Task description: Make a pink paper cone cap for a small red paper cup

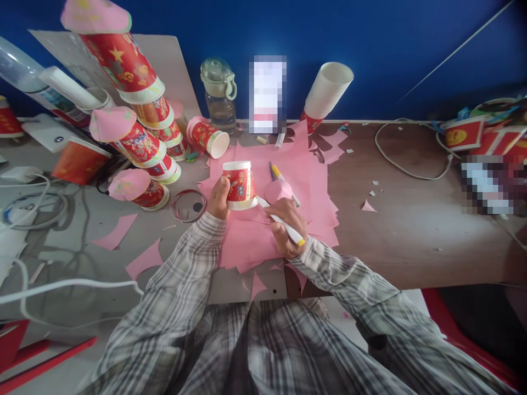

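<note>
- Left hand (218,198) grasps a red cup (239,185) by its side.
- Right hand (293,213) grips a white marker (290,229), its tip near the cup's bottom.
- The cup is above pink paper (247,241).

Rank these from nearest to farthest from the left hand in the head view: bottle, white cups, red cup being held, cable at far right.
From the left hand:
1. Red cup: held in it.
2. Bottle: behind, beyond the cup.
3. White cups: right of the bottle.
4. Cable: farthest right.
</note>
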Tool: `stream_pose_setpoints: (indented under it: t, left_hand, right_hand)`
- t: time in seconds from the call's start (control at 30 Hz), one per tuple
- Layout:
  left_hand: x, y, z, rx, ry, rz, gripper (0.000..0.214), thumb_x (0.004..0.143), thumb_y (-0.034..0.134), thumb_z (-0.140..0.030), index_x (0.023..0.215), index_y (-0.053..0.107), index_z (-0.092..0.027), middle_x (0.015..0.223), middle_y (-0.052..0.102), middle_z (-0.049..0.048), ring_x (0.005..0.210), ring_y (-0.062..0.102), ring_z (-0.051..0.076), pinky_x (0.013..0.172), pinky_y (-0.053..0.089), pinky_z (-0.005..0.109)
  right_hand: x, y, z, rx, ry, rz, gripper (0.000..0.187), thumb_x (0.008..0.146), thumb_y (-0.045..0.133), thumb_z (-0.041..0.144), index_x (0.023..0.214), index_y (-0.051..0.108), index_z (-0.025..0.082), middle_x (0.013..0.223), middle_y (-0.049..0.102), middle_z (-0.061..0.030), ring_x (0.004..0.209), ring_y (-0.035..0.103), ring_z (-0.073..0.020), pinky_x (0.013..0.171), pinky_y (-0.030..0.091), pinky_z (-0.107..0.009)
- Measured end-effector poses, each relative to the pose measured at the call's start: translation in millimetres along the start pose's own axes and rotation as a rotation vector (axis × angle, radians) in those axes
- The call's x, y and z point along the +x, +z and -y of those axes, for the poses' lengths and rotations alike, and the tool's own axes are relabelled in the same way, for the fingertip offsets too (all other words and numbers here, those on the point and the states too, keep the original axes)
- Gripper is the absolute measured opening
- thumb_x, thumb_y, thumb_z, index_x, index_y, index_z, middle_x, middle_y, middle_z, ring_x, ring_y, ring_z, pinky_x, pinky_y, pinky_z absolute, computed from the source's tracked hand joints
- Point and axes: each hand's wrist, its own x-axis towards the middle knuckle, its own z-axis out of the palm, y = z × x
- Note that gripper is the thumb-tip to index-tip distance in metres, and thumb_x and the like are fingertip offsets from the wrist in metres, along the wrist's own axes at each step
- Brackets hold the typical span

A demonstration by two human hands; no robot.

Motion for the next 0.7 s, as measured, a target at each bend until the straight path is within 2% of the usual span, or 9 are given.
stream_pose_setpoints:
  t: [0.23, 0.5, 0.6, 0.7]
  left_hand:
    - [1, 3.1, -2, -0.099, -0.019, 0.026, 0.051, 0.066, 0.054, -0.061, 0.087, 0.059, -0.015, 0.089, 0.063, 0.0086, 0.087, 0.061, 0.024, 0.080, 0.048, 0.040]
    - [2, 3.7, -2, -0.104, -0.020, 0.032, 0.052, 0.064, 0.056, -0.061, 0.090, 0.059, -0.016, 0.089, 0.064, 0.0081, 0.090, 0.060, 0.025, 0.081, 0.048, 0.041]
    - [0, 3.1, -3, -0.066, -0.035, 0.034, 0.054, 0.066, 0.052, -0.063, 0.091, 0.059, -0.016, 0.093, 0.064, 0.0092, 0.089, 0.060, 0.025, 0.080, 0.048, 0.041]
    - [-1, 3.9, -6, -0.019, -0.013, 0.018, 0.053, 0.067, 0.050, -0.063, 0.087, 0.059, -0.015, 0.094, 0.064, 0.0101, 0.089, 0.060, 0.024, 0.082, 0.047, 0.041]
  right_hand:
    - [0, -2, 6, 0.041, -0.047, 0.040, 0.034, 0.115, 0.062, 0.043, 0.136, 0.083, 0.027, 0.087, 0.078, -0.0026, 0.071, 0.070, -0.0239, 0.073, 0.058, -0.044]
    - [2, -3, 15, 0.081, -0.057, 0.064, 0.035, 0.118, 0.059, 0.049, 0.132, 0.083, 0.027, 0.080, 0.073, 0.0008, 0.062, 0.066, -0.0207, 0.069, 0.056, -0.043]
    - [1, -8, 12, 0.055, 0.010, 0.035, 0.037, 0.119, 0.058, 0.052, 0.128, 0.084, 0.029, 0.079, 0.071, 0.0007, 0.062, 0.065, -0.0204, 0.070, 0.057, -0.043]
    - [-1, -11, 8, 0.029, 0.143, 0.056, 0.044, 0.119, 0.054, 0.059, 0.120, 0.087, 0.030, 0.080, 0.072, -0.0020, 0.068, 0.068, -0.0229, 0.077, 0.062, -0.047]
